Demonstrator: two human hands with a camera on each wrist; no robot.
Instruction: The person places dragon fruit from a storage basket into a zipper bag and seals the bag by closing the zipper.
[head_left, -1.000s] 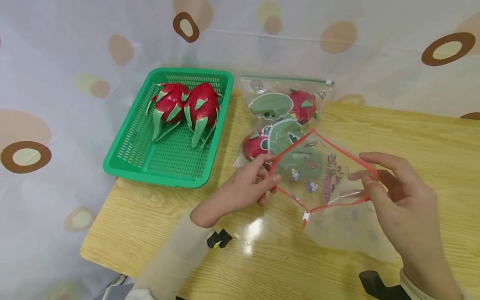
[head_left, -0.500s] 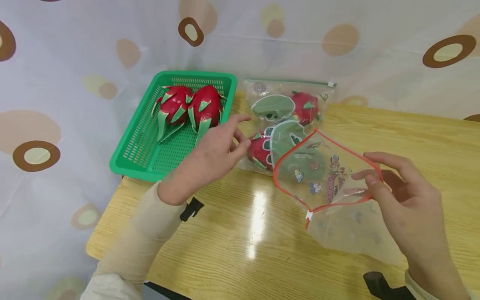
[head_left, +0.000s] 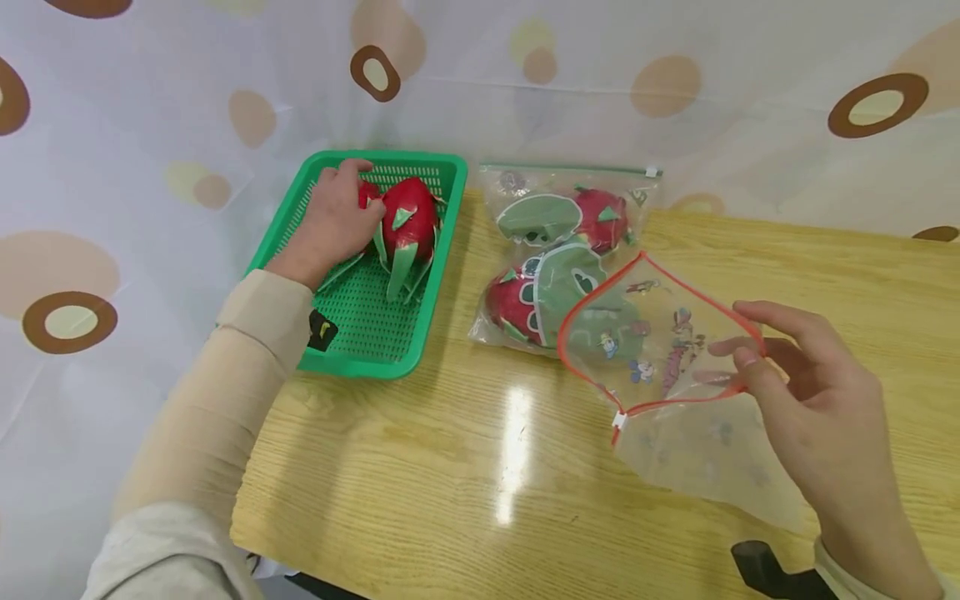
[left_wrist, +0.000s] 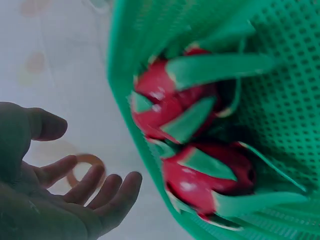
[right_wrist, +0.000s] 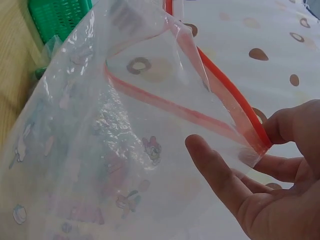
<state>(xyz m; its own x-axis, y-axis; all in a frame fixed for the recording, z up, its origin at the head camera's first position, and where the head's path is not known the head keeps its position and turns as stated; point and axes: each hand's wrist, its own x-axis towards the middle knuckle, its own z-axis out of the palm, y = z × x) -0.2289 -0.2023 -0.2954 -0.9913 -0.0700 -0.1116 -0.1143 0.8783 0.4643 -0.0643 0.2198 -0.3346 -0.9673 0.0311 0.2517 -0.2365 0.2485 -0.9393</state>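
My left hand (head_left: pixel 333 218) reaches over the far left of the green basket (head_left: pixel 375 365), with a dragon fruit (head_left: pixel 367 196) partly hidden beneath it. The left wrist view shows that hand (left_wrist: pixel 75 195) with fingers spread and apart from the fruit. A second red dragon fruit (head_left: pixel 411 212) with green scales lies to its right in the basket. My right hand (head_left: pixel 825 408) pinches the right corner of a clear zip bag (head_left: pixel 705 454) by its red-orange edge. The bag's mouth gapes open, and a white slider (head_left: pixel 619 420) sits at the near end of the zip.
Behind the held bag, a clear bag with a green zip (head_left: pixel 592 170) contains a dragon fruit (head_left: pixel 602 218). Nearer lies another bagged dragon fruit (head_left: pixel 513 304), partly covered by a green print. The wooden table (head_left: pixel 427 500) meets a patterned curtain (head_left: pixel 480 108) at the back.
My left hand has let go of the zip bag's left edge and moved left over the basket. The right hand keeps its hold on the bag, which stays gaping.
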